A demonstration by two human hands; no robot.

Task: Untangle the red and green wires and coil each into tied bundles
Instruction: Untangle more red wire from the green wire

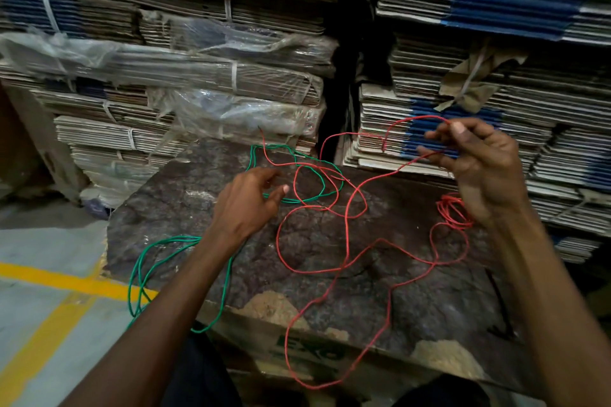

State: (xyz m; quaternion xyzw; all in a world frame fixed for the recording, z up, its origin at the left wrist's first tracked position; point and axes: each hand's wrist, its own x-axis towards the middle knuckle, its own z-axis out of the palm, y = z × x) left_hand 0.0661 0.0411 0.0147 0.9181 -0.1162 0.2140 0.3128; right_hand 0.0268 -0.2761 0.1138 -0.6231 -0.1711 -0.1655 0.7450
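A long red wire [345,235] sprawls in loose loops over the dark worn top of a cardboard box [205,182]. One loop hangs past the box's front edge. My right hand [479,168] is raised at the right and pinches a red strand between thumb and fingers. A small red coil [453,211] sits just below that hand. A green wire [317,175] crosses the red one near the box's far edge, and more green wire loops hang off the box's left side. My left hand [251,205] hovers over the crossing, fingers loosely curled beside the green wire, apparently holding nothing.
Tall stacks of flattened cardboard [185,76], some wrapped in plastic and strapped, stand close behind the box and at the right [496,43]. A dark gap separates the two stacks. Grey floor with yellow lines [59,281] lies at the left.
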